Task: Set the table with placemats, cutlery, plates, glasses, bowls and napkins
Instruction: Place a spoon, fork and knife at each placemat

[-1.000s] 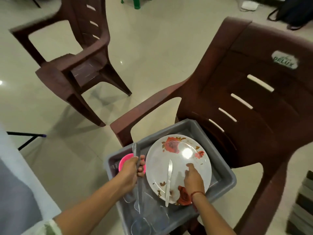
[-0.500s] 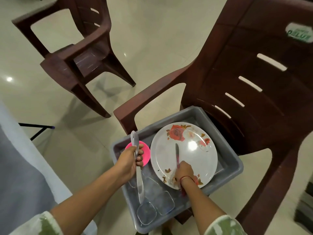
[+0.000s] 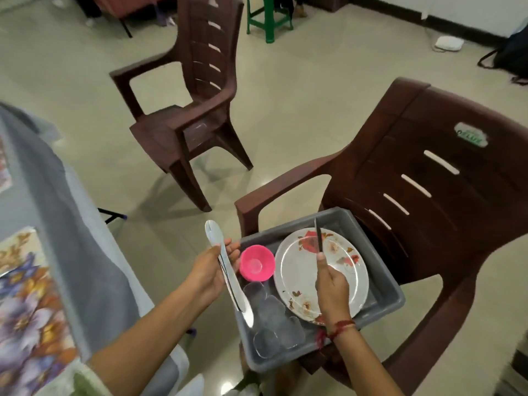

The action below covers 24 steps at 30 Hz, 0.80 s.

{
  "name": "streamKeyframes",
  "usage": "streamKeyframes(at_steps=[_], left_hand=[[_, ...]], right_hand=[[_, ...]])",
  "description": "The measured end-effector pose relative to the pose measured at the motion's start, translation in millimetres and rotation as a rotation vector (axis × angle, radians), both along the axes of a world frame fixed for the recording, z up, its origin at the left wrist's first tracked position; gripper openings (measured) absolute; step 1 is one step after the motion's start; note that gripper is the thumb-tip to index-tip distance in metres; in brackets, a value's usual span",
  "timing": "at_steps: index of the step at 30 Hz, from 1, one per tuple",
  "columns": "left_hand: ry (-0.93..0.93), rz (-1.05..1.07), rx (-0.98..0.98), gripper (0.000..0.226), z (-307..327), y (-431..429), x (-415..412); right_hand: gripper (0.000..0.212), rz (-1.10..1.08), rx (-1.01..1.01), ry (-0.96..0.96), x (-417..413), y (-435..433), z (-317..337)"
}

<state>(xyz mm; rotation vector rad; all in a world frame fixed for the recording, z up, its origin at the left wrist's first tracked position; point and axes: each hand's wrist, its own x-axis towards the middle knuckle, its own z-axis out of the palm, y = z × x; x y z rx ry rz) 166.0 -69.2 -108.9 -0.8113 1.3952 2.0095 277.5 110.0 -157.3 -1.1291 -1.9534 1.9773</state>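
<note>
I see the left hand (image 3: 210, 271) curled around a bundle of silver cutlery (image 3: 213, 234), held lengthwise over the left edge of a grey tub (image 3: 285, 230), with the forearm reaching in from the lower left. The right hand (image 3: 333, 284) grips a table knife (image 3: 318, 238) by its handle, blade pointing away, above a floral plate (image 3: 303, 270) that fills the tub's right side. A pink bowl (image 3: 255, 265) sits in the far left corner and clear glasses (image 3: 274, 310) line the near left edge. The tub rests on a brown plastic chair (image 3: 428, 224).

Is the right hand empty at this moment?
No, the right hand grips a knife, its blade pointing up over the flowered plate.
</note>
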Motion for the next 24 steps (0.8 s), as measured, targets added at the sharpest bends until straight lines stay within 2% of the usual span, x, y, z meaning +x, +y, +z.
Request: streamKeyframes(at_steps=[4,10,15,21,24], left_hand=[[0.036,0.147,0.063,0.024,30.3,-52.1,26.4],[0.099,0.446,0.085,0.025,53.6,-151.1,56.2],[0.190,0.603,0.076,0.027,68.0,-223.7,78.5],[0.146,0.766,0.053,0.029,74.6,-302.5,101.9],[0.135,0.878,0.117,0.026,78.0,-333.5,109.6]], right_hand=[[0.054,0.054,0.003,-0.005,-1.8,-23.8,35.4],[0.054,0.437,0.083,-0.053,-9.2,-96.6,50.1],[0.048,0.681,0.038,-0.015,-23.0,-184.6,59.9],[0.048,0.891,-0.009,0.068,-50.8,-285.9,63.4],[0.037,0.983,-0.040,0.091,-62.7,-327.7,64.0]])
